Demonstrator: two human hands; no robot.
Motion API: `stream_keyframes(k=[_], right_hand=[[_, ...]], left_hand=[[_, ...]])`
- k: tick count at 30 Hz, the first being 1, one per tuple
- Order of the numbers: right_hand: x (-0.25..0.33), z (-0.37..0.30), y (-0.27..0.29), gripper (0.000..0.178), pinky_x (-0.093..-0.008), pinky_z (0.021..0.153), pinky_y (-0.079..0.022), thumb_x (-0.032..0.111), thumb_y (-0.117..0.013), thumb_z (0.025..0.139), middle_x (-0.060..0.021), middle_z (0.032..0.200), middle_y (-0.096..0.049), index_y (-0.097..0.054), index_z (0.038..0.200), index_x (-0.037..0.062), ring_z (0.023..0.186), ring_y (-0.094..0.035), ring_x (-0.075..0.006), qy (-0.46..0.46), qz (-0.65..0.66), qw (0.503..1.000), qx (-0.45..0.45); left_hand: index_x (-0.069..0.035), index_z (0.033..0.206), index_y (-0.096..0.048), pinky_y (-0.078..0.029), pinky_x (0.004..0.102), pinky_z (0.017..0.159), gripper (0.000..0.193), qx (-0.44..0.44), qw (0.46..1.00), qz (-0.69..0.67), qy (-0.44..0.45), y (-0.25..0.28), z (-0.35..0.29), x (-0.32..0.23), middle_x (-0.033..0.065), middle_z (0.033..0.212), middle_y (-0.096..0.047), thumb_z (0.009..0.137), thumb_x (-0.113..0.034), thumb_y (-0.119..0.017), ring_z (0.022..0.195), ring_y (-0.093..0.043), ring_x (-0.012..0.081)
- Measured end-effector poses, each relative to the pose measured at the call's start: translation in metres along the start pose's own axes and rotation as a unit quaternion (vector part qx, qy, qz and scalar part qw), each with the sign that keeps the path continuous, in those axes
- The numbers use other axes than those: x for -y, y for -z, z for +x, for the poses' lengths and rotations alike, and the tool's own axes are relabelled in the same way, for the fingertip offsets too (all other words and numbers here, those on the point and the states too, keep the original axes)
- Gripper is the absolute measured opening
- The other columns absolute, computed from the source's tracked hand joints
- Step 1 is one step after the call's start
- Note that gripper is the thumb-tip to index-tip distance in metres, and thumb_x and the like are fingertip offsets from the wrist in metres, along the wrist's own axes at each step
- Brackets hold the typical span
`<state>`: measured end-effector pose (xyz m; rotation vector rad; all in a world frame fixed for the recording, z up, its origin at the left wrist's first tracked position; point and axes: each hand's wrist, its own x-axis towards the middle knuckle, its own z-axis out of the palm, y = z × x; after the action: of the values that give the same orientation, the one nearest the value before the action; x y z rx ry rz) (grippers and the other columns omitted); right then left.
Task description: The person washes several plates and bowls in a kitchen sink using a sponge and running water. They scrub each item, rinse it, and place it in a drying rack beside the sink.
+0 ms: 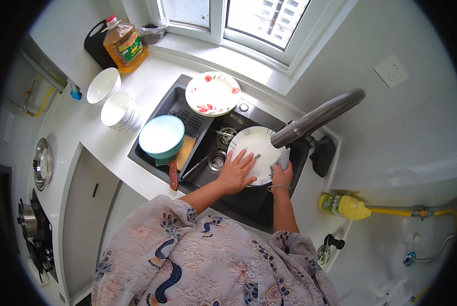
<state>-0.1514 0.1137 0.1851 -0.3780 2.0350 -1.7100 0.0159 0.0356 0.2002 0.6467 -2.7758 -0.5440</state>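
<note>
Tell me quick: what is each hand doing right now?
Left hand: open, fingers spread flat on the white plate in the sink.
Right hand: closed on a grey cloth at the plate's edge.

A home kitchen: dark sink (152, 153), gas stove (32, 229), stacked bowls (120, 111), oil bottle (125, 47).
</note>
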Motion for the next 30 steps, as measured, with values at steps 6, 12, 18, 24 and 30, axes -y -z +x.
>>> stream_keyframes(k=[6, 12, 18, 24, 30], right_hand=[[0.012, -0.009, 0.001, 0.043, -0.0309, 0.078, -0.045, 0.004, -0.054, 0.066, -0.0131, 0.096, -0.059, -0.051, 0.108, -0.0033, 0.085, -0.058, -0.0218, 0.032, -0.048, 0.998, 0.018], [0.007, 0.000, 0.006, 0.045, -0.0310, 0.079, -0.044, 0.005, -0.055, 0.066, -0.0137, 0.099, -0.059, -0.050, 0.110, -0.0032, 0.087, -0.057, -0.0226, 0.008, -0.012, 1.000, -0.012], [0.008, 0.016, 0.017, 0.046, -0.0310, 0.077, -0.045, 0.006, -0.055, 0.067, -0.0131, 0.099, -0.058, -0.049, 0.111, -0.0039, 0.085, -0.057, -0.0225, -0.027, -0.022, 0.999, 0.012], [0.008, 0.030, 0.024, 0.048, -0.0316, 0.071, -0.047, 0.007, -0.056, 0.067, -0.0103, 0.095, -0.057, -0.048, 0.113, -0.0020, 0.078, -0.057, -0.0203, -0.136, 0.025, 0.979, 0.148], [0.026, 0.049, 0.021, 0.041, -0.0370, 0.068, -0.051, 0.010, -0.054, 0.073, -0.0075, 0.094, -0.058, -0.048, 0.113, 0.0023, 0.078, -0.060, -0.0213, -0.273, 0.111, 0.913, 0.281]], left_hand=[[-0.005, 0.134, -0.030, -0.010, 0.0524, 0.104, 0.066, -0.006, 0.999, -0.035, -0.027, 0.003, 0.011, -0.007, 0.0106, 0.141, -0.028, 0.084, -0.046, -0.044, 0.132, -0.020, 0.0287], [-0.007, 0.131, -0.036, -0.011, 0.0508, 0.105, 0.064, 0.038, 0.996, -0.035, -0.073, 0.009, -0.007, -0.009, 0.0106, 0.138, -0.032, 0.082, -0.045, -0.049, 0.130, -0.026, 0.0271], [-0.013, 0.121, -0.047, -0.015, 0.0513, 0.103, 0.048, -0.004, 0.995, -0.039, -0.087, 0.010, -0.035, 0.016, 0.0069, 0.128, -0.045, 0.077, -0.028, -0.059, 0.124, -0.036, 0.0223], [-0.013, 0.095, -0.058, -0.024, 0.0485, 0.101, 0.025, -0.108, 0.983, -0.011, -0.151, 0.030, -0.017, 0.040, 0.0050, 0.114, -0.055, 0.070, -0.010, -0.062, 0.115, -0.047, 0.0238], [-0.009, 0.091, -0.058, -0.046, 0.0330, 0.082, 0.023, -0.057, 0.958, -0.115, -0.258, 0.040, -0.008, 0.042, 0.0046, 0.105, -0.060, 0.068, -0.009, -0.063, 0.100, -0.057, 0.0216]])
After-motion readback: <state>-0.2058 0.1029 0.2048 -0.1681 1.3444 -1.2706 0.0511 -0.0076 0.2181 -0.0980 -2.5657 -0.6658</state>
